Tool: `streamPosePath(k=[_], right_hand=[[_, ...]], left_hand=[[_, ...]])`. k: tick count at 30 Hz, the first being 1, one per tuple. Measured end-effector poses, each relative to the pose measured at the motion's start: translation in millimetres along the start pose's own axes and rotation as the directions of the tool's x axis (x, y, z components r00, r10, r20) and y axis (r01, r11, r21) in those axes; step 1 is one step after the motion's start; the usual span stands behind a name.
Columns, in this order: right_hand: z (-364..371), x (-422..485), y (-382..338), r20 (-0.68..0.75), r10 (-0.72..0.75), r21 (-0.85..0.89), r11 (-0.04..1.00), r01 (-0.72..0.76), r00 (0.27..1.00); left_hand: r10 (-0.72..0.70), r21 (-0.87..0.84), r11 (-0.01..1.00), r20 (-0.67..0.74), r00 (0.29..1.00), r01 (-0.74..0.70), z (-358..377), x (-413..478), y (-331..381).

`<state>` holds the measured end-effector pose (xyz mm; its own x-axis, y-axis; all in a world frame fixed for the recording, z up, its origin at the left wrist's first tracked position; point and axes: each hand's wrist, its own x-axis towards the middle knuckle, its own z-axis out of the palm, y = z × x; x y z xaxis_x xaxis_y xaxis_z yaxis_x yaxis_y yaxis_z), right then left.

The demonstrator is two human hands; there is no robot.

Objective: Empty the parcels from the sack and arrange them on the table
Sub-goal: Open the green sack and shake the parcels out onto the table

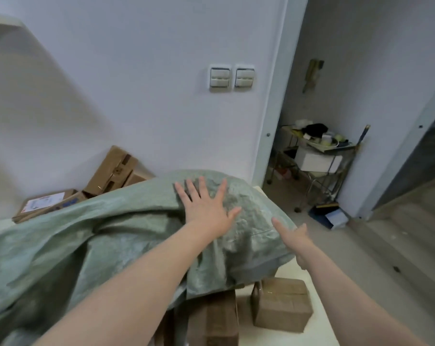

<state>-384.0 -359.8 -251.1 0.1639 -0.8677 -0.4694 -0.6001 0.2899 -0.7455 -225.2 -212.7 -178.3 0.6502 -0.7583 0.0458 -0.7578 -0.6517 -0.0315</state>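
Our green sack (pixel 111 233) sprawls across the cream table (pixel 320 293), bulging toward 1 o'clock, so we judge parcels remain inside. Two parcels (pixel 281 305) sit out at 5 o'clock and cardboard boxes (pixel 111 171) lean at 10 o'clock; arranging looks barely begun. Our left hand (pixel 206 211) presses flat on the bulge, fingers spread. Our right hand (pixel 295 237), fingers straight, touches its 3 o'clock flank.

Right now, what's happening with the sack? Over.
Left hand flat on green woven sack. Right hand at its side, hold unclear. Brown cardboard parcels on white table, sack overlapping one.
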Motion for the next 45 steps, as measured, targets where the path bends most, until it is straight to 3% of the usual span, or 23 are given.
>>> streamPosePath(k=[3,7,10,13,15,17,20,24,26,29,31,33,34,35,37,39,42,44,45], right_hand=[[18.4,10.4,3.4,0.160,-0.026,0.100,0.995,0.010,0.987],[42.4,22.8,-0.3,0.133,0.001,0.127,0.992,-0.018,0.991],[50.5,17.1,-23.7,0.117,0.068,-0.028,0.997,-0.065,0.991],[54.0,-3.7,-63.7,0.102,-0.097,-0.168,0.979,0.113,0.990],[59.1,-26.8,-90.1,0.122,-0.276,-0.151,0.944,0.293,0.953],[69.9,-63.1,-115.6,0.143,-0.491,-0.134,0.851,0.508,0.859],[99.2,-120.2,-136.0,0.342,-0.723,-0.183,0.575,0.797,0.600],[145.2,-173.7,-130.2,0.682,-0.661,-0.253,0.187,0.949,0.312],[158.4,-193.0,-119.7,0.806,-0.540,-0.189,0.155,0.970,0.243],[156.7,-200.5,-113.2,0.871,-0.408,-0.179,0.253,0.951,0.273],[147.2,-195.4,-115.0,0.758,-0.563,-0.100,0.399,0.912,0.329],[137.1,-180.7,-116.9,0.463,-0.715,-0.075,0.557,0.827,0.524],[131.7,-172.7,-115.1,0.328,-0.707,-0.128,0.624,0.770,0.627],[127.5,-166.4,-109.5,0.272,-0.630,-0.209,0.700,0.683,0.728],[127.1,-160.9,-91.6,0.352,-0.368,-0.269,0.841,0.470,0.860],[134.2,-161.4,-76.1,0.469,-0.196,-0.135,0.948,0.289,0.861],[147.2,-163.7,-76.9,0.470,-0.241,0.019,0.965,0.263,0.849],[154.1,-174.2,-92.9,0.438,-0.324,0.132,0.946,0.296,0.839],[153.8,-186.5,-102.4,0.407,-0.380,0.188,0.925,0.331,0.830]], left_hand=[[-0.046,-0.046,0.997,0.243,0.969,0.059,25.5,5.3,-4.7],[0.045,-0.056,0.998,0.406,0.913,-0.024,48.4,0.0,-18.3],[0.109,-0.074,0.994,0.420,0.901,-0.085,50.5,-1.9,-24.2],[0.157,-0.132,0.984,0.339,0.927,-0.119,38.1,-4.2,-32.6],[0.136,-0.176,0.978,0.127,0.983,-0.113,22.6,-8.7,-42.2],[0.027,-0.231,0.971,-0.157,0.987,-0.064,1.5,-12.4,-55.6],[-0.115,-0.331,0.943,-0.394,0.912,-0.024,-36.0,-20.3,-85.9],[-0.053,-0.238,0.969,-0.439,0.897,-0.059,-63.4,-40.2,-134.4],[-0.029,-0.214,0.976,-0.319,0.947,-0.042,-60.2,-49.8,-158.5],[-0.060,-0.196,0.978,0.050,0.997,0.069,-41.6,-64.7,-191.9],[-0.086,-0.097,0.990,0.205,0.975,0.107,-26.4,-76.9,-208.6],[-0.121,-0.104,0.982,0.278,0.953,0.155,-16.1,-87.6,-219.1],[-0.134,-0.121,0.977,0.295,0.946,0.176,-13.5,-92.1,-222.4],[-0.142,-0.116,0.976,0.299,0.944,0.183,-12.6,-96.7,-225.0],[-0.148,-0.060,0.984,0.271,0.951,0.170,-14.2,-105.9,-228.2],[-0.155,0.003,0.987,0.203,0.967,0.158,-17.1,-113.4,-230.4],[-0.248,0.008,0.969,0.075,0.966,0.248,-24.9,-121.1,-233.2],[-0.374,-0.210,0.896,0.113,0.921,0.390,-31.3,-124.5,-235.5],[-0.420,-0.362,0.814,0.176,0.890,0.455,-34.6,-124.9,-235.6]])
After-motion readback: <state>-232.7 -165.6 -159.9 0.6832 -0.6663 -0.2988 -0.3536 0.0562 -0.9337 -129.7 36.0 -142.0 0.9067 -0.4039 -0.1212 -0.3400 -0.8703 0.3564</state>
